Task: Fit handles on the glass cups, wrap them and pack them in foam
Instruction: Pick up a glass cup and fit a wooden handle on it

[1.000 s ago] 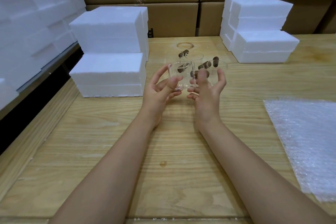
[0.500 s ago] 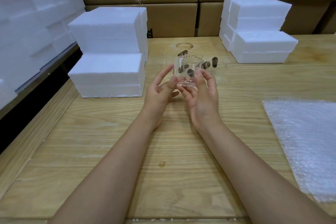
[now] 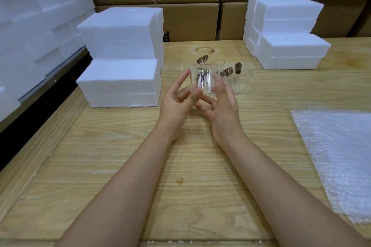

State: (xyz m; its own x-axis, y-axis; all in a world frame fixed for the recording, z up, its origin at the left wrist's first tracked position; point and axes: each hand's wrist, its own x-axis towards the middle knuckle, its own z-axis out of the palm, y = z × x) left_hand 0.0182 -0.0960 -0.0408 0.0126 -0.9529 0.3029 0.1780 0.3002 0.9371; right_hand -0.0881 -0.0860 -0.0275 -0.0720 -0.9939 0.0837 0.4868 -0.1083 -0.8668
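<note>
Holding a glass cup (image 3: 202,82) above mid-bench (image 3: 140,166), towards the far edge, I pinch it in my left hand (image 3: 176,104). My right hand (image 3: 224,106) blurs against it, so I cannot tell how its fingers (image 3: 218,84) lie. Handle-fitting, I judge; next, seat the brown handle (image 3: 200,77) squarely.

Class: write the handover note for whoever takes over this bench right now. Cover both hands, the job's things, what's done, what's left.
Left hand pinches a glass cup between thumb and forefinger; right hand is at its right side, blurred, grip unclear.
Two more cups stand behind, with brown handles at them.
Bubble wrap lies flat on the right; foam blocks are stacked left and right.
Done: nothing wrapped or packed.
Left: check handles, wrap each cup, pack in foam.
</note>
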